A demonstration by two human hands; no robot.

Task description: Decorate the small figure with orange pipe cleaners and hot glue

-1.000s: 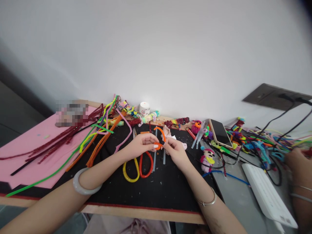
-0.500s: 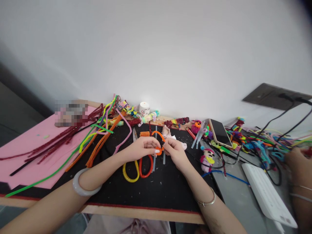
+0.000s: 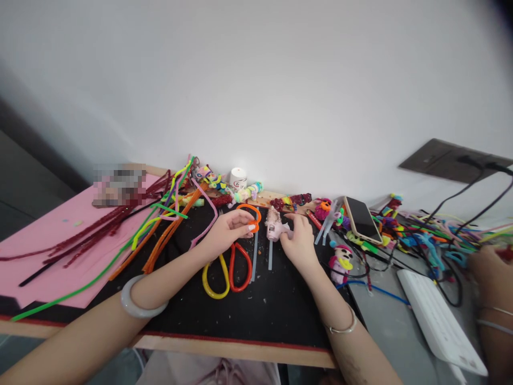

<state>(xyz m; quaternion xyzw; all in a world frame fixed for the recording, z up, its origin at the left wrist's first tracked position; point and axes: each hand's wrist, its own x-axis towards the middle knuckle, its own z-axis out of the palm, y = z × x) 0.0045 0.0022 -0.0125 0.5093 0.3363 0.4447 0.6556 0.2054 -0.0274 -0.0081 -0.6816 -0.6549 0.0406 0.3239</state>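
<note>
My left hand [image 3: 236, 230] pinches a bent orange pipe cleaner [image 3: 250, 207] between thumb and fingertips, above the black mat. With thumb and fingers around its handle, my right hand [image 3: 298, 240] grips a pale pink glue gun [image 3: 274, 229] that lies on the mat. The gun's handle is mostly hidden by that hand. Below my left hand lie scissors with one yellow and one red handle [image 3: 241, 269]; their blades are largely covered. Translucent glue sticks [image 3: 255, 254] rest near the gun.
Loose pipe cleaners [image 3: 160, 243] spread over pink sheets [image 3: 48, 240] at left. Small pipe-cleaner figures [image 3: 341, 262], a white cup [image 3: 238, 178] and a phone [image 3: 363, 219] stand or lie toward the wall. Cables and a white power strip [image 3: 441, 321] are right, beside another person's hand [image 3: 491, 272].
My hands have parted. The left moved slightly up and left with the orange pipe cleaner; the right let go of it and took the glue gun's handle.
</note>
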